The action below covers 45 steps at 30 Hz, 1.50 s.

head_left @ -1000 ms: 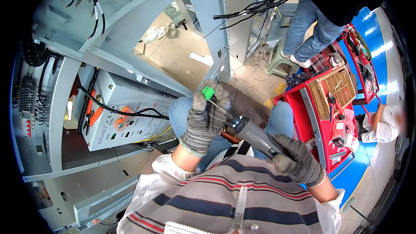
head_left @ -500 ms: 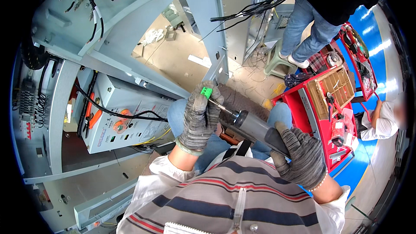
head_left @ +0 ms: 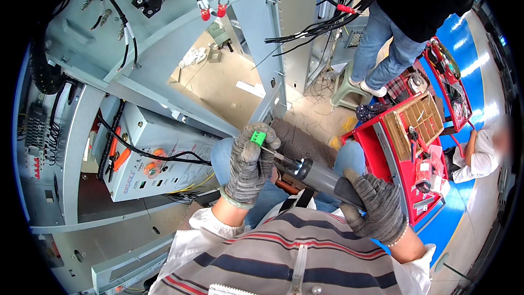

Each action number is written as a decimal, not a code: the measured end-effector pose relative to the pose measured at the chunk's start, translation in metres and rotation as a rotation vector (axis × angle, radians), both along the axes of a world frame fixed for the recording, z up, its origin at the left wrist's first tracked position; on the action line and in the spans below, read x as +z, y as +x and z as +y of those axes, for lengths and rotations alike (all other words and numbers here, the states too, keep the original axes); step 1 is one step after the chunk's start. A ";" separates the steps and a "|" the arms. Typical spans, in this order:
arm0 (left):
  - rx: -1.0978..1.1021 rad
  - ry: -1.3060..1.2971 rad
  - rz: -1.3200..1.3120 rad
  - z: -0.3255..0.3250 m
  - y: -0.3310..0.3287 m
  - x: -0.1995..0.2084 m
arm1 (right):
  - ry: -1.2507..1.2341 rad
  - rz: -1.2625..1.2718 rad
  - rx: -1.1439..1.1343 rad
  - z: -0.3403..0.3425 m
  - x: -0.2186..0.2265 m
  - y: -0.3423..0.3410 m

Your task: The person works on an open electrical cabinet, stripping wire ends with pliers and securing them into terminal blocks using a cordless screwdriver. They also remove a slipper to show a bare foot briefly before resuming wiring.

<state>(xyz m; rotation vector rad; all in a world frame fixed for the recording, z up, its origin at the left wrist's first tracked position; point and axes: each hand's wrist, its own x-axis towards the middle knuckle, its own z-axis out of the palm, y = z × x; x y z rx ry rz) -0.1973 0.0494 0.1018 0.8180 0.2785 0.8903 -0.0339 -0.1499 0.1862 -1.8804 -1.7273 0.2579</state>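
Note:
My left hand, in a grey knitted glove, pinches a small green terminal block between thumb and fingers, in front of my lap. Wrapped round the rear end of a dark cylindrical electric screwdriver is my gloved right hand. The screwdriver lies tilted, its thin shaft pointing up and left at the green block. The tip meets the block's edge or comes close to it; I cannot tell whether it sits in a screw hole.
A grey metal cabinet frame spans the left, holding a white box with orange-handled pliers. Black wires with red lugs hang overhead. At right stand a red tool cart, a wooden parts tray and two other people.
The view has tilted slightly, so the surroundings sit a little lower. Both hands keep their hold; the terminal block and the screwdriver have shifted slightly down in the picture.

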 end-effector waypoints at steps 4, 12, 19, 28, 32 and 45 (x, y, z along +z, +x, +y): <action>0.027 0.046 -0.057 -0.005 0.000 0.006 | -0.009 0.006 0.037 -0.004 0.002 0.005; -0.030 0.106 -0.142 -0.010 -0.006 0.024 | -0.038 -0.029 0.033 -0.019 -0.003 0.011; 0.008 0.186 -0.153 -0.010 -0.008 0.024 | -0.024 -0.063 0.026 -0.019 -0.002 0.011; -0.001 0.194 -0.147 -0.011 -0.008 0.025 | -0.016 -0.021 0.034 -0.020 -0.003 0.012; 0.002 0.197 -0.162 -0.011 -0.005 0.023 | -0.020 -0.050 0.038 -0.020 -0.003 0.013; -0.004 -0.043 -0.048 -0.019 0.005 0.028 | -0.209 0.982 -0.158 -0.034 -0.033 0.013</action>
